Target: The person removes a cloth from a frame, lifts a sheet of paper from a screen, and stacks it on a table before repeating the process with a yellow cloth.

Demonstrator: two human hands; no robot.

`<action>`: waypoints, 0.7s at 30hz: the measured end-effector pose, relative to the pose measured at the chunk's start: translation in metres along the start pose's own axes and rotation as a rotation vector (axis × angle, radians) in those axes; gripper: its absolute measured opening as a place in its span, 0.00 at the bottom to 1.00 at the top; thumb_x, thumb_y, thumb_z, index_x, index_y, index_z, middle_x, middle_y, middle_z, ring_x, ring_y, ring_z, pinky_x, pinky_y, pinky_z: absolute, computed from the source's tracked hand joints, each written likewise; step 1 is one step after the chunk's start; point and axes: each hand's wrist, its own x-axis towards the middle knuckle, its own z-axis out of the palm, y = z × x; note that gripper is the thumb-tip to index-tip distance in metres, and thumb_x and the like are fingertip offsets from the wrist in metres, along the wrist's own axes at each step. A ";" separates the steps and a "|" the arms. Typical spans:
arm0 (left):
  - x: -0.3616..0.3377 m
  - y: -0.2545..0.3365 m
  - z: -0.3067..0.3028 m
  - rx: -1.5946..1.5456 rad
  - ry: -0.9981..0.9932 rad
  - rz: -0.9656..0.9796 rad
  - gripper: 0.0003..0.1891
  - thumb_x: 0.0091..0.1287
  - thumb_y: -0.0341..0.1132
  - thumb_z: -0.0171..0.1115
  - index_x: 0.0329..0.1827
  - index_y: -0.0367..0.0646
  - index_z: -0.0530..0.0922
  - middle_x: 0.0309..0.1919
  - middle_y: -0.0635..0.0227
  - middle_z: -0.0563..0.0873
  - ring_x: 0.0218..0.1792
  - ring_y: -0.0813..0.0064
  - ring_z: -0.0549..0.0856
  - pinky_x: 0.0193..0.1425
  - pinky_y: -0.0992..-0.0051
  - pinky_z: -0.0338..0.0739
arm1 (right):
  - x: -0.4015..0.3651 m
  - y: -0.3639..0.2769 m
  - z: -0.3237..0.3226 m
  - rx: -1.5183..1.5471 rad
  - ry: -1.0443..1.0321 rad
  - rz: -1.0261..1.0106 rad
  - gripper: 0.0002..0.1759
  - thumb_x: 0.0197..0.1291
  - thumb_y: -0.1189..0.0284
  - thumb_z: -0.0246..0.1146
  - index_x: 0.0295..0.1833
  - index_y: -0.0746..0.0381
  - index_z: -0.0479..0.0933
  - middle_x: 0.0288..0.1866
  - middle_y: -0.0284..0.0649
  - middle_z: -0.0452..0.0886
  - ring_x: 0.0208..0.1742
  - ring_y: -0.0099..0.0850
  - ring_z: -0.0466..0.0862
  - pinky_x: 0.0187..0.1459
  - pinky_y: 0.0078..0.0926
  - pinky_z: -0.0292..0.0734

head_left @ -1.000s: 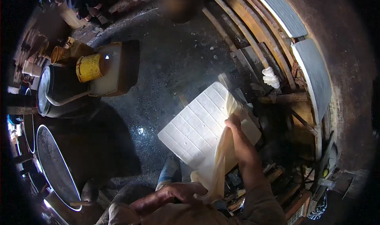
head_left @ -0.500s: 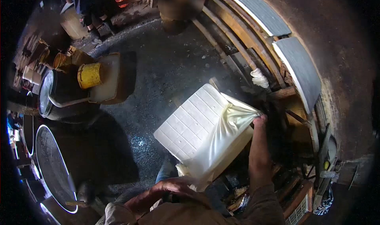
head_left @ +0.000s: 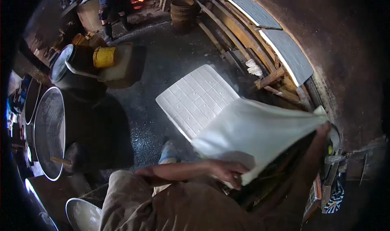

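Note:
A white slab (head_left: 195,101) with a grid pressed into its top, looking like a large block of tofu, lies low in front of me. A thin white cloth (head_left: 248,127) is folded back off the slab's near right part and stretched to the right. At the far right my right hand (head_left: 323,129) is closed on a bunched corner of this cloth. My left hand (head_left: 230,172) is at the cloth's near edge, its fingers curled round that edge. The cloth covers the slab's near right side.
Large round vats (head_left: 50,133) stand on the left, near a yellow bucket (head_left: 104,57). Wooden beams (head_left: 231,32) and grey-topped slabs (head_left: 286,54) line the right. Another person (head_left: 110,7) stands at the back by a fire (head_left: 137,1). The floor (head_left: 162,48) looks wet.
My right hand has pulled the cloth farther right, spreading it from a bunch into a wide sheet. My left hand has moved right along the near edge. The view has shifted.

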 end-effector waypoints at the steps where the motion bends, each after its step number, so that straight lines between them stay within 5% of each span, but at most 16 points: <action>1: 0.016 0.010 0.015 -0.024 0.008 -0.082 0.20 0.53 0.32 0.65 0.46 0.32 0.71 0.36 0.59 0.78 0.42 0.74 0.77 0.41 0.75 0.74 | -0.002 0.015 -0.032 0.153 0.215 0.083 0.20 0.52 0.56 0.60 0.38 0.63 0.75 0.35 0.45 0.79 0.35 0.41 0.79 0.41 0.38 0.76; 2: 0.032 0.017 0.028 -0.051 0.015 -0.164 0.21 0.53 0.32 0.65 0.47 0.31 0.70 0.37 0.59 0.78 0.41 0.75 0.77 0.40 0.77 0.75 | -0.005 0.029 -0.070 0.156 0.214 0.081 0.20 0.52 0.56 0.60 0.38 0.63 0.75 0.35 0.45 0.79 0.35 0.41 0.79 0.41 0.38 0.76; 4: 0.069 0.001 0.058 -0.069 0.047 0.016 0.19 0.49 0.31 0.65 0.43 0.33 0.73 0.32 0.65 0.80 0.33 0.77 0.77 0.39 0.75 0.71 | -0.020 0.050 -0.152 -0.342 0.300 -0.276 0.16 0.54 0.58 0.57 0.35 0.62 0.76 0.30 0.39 0.78 0.29 0.35 0.78 0.30 0.32 0.74; 6: 0.089 0.013 0.080 -0.287 -0.105 -0.027 0.20 0.51 0.31 0.65 0.46 0.34 0.71 0.35 0.64 0.78 0.35 0.77 0.77 0.41 0.73 0.72 | -0.036 0.039 -0.228 -0.193 0.041 0.208 0.15 0.54 0.59 0.56 0.34 0.60 0.76 0.26 0.37 0.75 0.25 0.32 0.76 0.26 0.28 0.72; 7: 0.095 0.016 0.089 -0.506 -0.254 -0.070 0.22 0.52 0.32 0.64 0.49 0.35 0.69 0.38 0.63 0.77 0.38 0.76 0.77 0.43 0.71 0.72 | -0.044 0.038 -0.243 -0.107 0.048 0.403 0.15 0.54 0.59 0.56 0.35 0.61 0.76 0.27 0.37 0.75 0.27 0.33 0.76 0.27 0.28 0.71; 9: 0.102 0.013 0.092 -0.395 -0.271 -0.009 0.22 0.53 0.34 0.64 0.49 0.37 0.69 0.38 0.65 0.77 0.37 0.75 0.76 0.43 0.71 0.71 | -0.049 0.032 -0.264 0.051 0.088 0.710 0.14 0.54 0.61 0.57 0.37 0.61 0.75 0.29 0.39 0.75 0.29 0.34 0.75 0.30 0.29 0.70; 11: 0.109 0.002 0.089 -0.285 -0.295 0.052 0.21 0.54 0.36 0.63 0.49 0.39 0.70 0.38 0.66 0.77 0.36 0.74 0.76 0.44 0.70 0.70 | -0.038 0.019 -0.271 0.160 0.121 0.875 0.14 0.53 0.62 0.57 0.39 0.62 0.74 0.32 0.40 0.74 0.32 0.35 0.74 0.32 0.29 0.70; 13: 0.117 -0.032 0.073 0.168 -0.127 -0.193 0.14 0.52 0.37 0.61 0.36 0.36 0.78 0.33 0.63 0.80 0.36 0.72 0.77 0.41 0.71 0.71 | -0.014 0.002 -0.264 0.241 0.124 0.947 0.15 0.52 0.64 0.58 0.41 0.63 0.73 0.34 0.42 0.73 0.35 0.36 0.74 0.35 0.30 0.69; 20: 0.063 -0.140 0.018 0.362 0.194 -0.061 0.15 0.57 0.39 0.55 0.42 0.38 0.77 0.40 0.52 0.78 0.42 0.56 0.76 0.46 0.63 0.70 | 0.071 -0.137 -0.200 0.397 0.010 0.944 0.19 0.50 0.68 0.59 0.48 0.65 0.70 0.43 0.47 0.71 0.44 0.40 0.71 0.45 0.33 0.66; 21: 0.045 -0.109 0.011 0.571 0.283 -0.319 0.15 0.58 0.39 0.55 0.44 0.40 0.77 0.41 0.52 0.78 0.42 0.55 0.76 0.47 0.61 0.70 | 0.074 -0.162 -0.187 0.399 -0.008 0.944 0.20 0.50 0.69 0.59 0.49 0.66 0.69 0.44 0.48 0.71 0.46 0.40 0.71 0.46 0.33 0.65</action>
